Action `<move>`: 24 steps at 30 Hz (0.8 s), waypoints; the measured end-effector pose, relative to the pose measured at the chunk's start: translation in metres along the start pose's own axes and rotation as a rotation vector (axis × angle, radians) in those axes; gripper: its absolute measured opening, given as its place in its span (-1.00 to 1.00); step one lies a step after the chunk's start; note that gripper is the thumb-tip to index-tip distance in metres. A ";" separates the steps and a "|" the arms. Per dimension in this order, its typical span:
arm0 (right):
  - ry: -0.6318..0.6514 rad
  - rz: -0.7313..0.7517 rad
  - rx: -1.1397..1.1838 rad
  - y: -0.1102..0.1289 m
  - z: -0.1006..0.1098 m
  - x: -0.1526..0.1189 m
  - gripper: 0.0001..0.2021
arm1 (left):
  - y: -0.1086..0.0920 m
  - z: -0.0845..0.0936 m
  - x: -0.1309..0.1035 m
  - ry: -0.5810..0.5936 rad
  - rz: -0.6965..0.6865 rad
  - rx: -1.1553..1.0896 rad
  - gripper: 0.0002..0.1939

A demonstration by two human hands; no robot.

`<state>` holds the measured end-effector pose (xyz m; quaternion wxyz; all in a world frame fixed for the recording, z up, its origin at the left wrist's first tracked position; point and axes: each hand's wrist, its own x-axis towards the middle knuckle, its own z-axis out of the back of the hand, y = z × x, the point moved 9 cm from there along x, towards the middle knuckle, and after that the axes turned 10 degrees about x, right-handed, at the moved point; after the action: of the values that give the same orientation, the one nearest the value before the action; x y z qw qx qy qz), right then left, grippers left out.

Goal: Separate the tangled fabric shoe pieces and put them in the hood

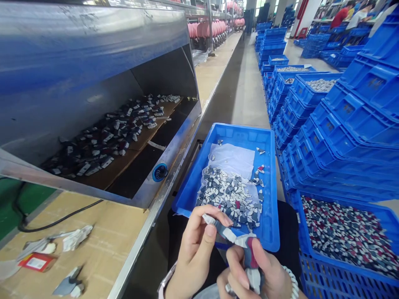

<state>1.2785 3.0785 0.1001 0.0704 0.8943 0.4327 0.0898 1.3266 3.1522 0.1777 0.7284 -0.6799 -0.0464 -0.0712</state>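
Observation:
Low in the view, my left hand (196, 253) pinches a small grey and white part (220, 228) between thumb and fingers. Beside it on the right, my right hand (258, 270) is closed round a grey, white and dark red part (250, 251); more white pieces show between its fingers. The two held parts meet or nearly meet. Just beyond my hands is a blue tray (274, 187) with a heap of similar small parts (227, 191) on a white sheet (233, 160).
On the left, a metal hood (93, 41) covers many small parts (115, 133) on cardboard. The bench (109, 249) bears a red box (37, 262), a crumpled white scrap and a cable. Stacked blue crates (349, 137) and a filled crate (346, 232) stand right. People appear far back.

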 end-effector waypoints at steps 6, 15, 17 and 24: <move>0.353 0.027 0.260 0.006 -0.051 0.017 -0.26 | 0.013 -0.017 0.009 0.263 0.007 0.001 -0.71; 0.642 0.094 0.462 0.015 -0.075 0.021 -0.20 | 0.010 -0.030 0.020 0.329 -0.133 0.053 -0.75; 0.673 0.092 0.482 0.016 -0.076 0.021 -0.19 | 0.008 -0.033 0.020 0.343 -0.150 0.030 -0.74; 0.928 0.047 0.658 0.018 -0.077 0.011 -0.10 | 0.007 -0.034 0.022 0.308 -0.195 0.050 -0.80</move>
<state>1.2819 3.0798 0.1803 -0.4115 0.7454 0.4033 0.3354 1.3487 3.1183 0.1721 0.7331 -0.6349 -0.0018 -0.2436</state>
